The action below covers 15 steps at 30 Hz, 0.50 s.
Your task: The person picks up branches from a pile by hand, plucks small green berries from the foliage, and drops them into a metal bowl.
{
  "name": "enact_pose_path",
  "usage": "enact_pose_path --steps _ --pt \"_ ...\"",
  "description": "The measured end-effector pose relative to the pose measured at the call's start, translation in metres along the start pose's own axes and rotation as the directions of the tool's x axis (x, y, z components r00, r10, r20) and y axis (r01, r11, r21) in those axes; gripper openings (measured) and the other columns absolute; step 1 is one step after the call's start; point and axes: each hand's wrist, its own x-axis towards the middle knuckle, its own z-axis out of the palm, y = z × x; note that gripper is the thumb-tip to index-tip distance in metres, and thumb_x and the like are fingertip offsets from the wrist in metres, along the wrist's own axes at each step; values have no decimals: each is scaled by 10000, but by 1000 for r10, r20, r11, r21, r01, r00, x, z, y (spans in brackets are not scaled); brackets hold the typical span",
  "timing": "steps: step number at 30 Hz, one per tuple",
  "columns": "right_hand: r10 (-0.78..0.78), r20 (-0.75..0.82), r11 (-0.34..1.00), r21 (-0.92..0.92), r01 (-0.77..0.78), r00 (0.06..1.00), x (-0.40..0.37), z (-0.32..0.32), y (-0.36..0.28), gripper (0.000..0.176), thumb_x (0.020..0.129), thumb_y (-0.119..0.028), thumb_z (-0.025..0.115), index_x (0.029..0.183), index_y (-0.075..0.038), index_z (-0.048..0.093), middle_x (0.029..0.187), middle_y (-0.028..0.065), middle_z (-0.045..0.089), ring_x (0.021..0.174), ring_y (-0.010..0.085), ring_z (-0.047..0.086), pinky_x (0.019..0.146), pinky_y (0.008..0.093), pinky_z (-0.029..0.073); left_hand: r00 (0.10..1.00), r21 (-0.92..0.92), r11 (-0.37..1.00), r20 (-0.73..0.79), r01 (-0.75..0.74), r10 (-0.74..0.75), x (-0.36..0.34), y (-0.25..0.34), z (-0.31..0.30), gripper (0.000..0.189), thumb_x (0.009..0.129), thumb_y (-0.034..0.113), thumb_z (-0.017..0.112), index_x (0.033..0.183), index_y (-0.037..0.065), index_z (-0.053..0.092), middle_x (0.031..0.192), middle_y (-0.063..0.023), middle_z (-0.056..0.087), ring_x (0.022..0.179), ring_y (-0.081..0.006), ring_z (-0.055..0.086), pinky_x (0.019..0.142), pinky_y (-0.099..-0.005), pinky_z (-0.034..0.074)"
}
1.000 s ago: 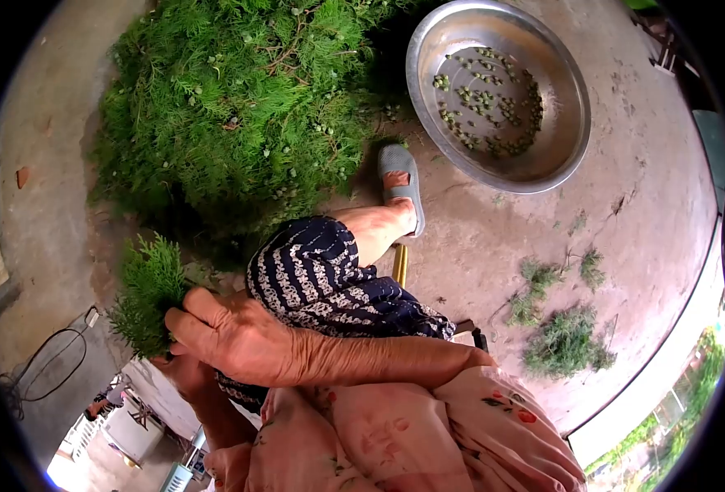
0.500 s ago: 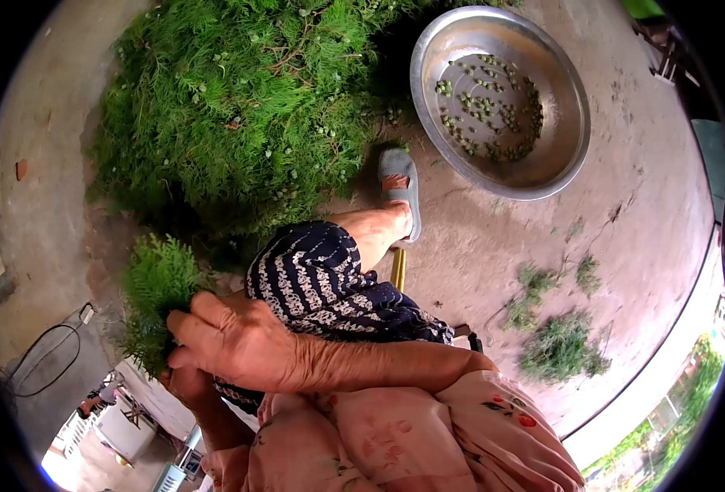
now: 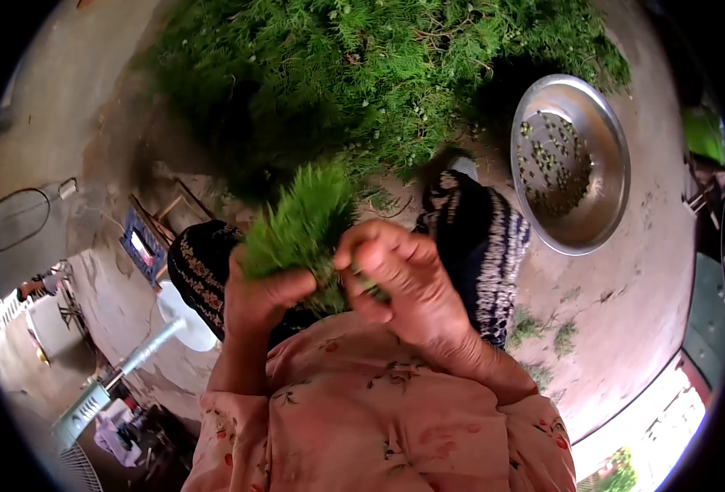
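Observation:
In front of my lap, my left hand point(image 3: 264, 291) is wrapped round a leafy green sprig point(image 3: 305, 221), its thumb across the lower stems. Close by on the right, my right hand point(image 3: 403, 283) has its fingers curled together, with a small bit of green showing between them. A large pile of green branches point(image 3: 362, 74) with small round cones lies on the ground beyond my knees. A metal basin point(image 3: 608, 205) to the right of the pile holds many small green cones point(image 3: 555, 164).
Loose sprigs point(image 3: 565, 338) lie on the ground at the right, below the basin. At the left are a small wooden-framed stool point(image 3: 145, 242), a pale fan point(image 3: 92, 402) and a dark cable loop point(image 3: 47, 201) on the floor.
The view has turned, so the basin and pile sit farther right. Both hands have come up in front of my lap with the sprig, and my right hand has moved to its right side.

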Motion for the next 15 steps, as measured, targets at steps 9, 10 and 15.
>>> enact_pose_path --steps 9,10,15 --pt "-55 -292 983 153 103 955 9 -38 13 260 879 -308 525 908 -50 512 859 102 545 549 104 468 380 216 323 993 -703 707 -13 77 -121 35 -25 8 98 797 143 625 831 55 599 711 -1 572 572 -113 551 458 -229 391" --pt "-42 -336 976 187 110 941 7 -49 11 235 876 -284 527 909 -51 517 866 103 548 564 106 475 383 220 327 991 -716 689 26 108 -129 37 -33 7 109 801 148 626 835 49 598 711 -3 574 574 -113 553 446 -227 389" --pt "-242 -668 919 76 388 704 2 -104 -34 155 897 -184 462 884 -37 511 836 94 548 671 161 523 490 230 396 996 -817 574 12 64 -94 50 -69 -10 174 841 200 597 913 42 583 753 -26 588 595 -134 552 462 -232 403"
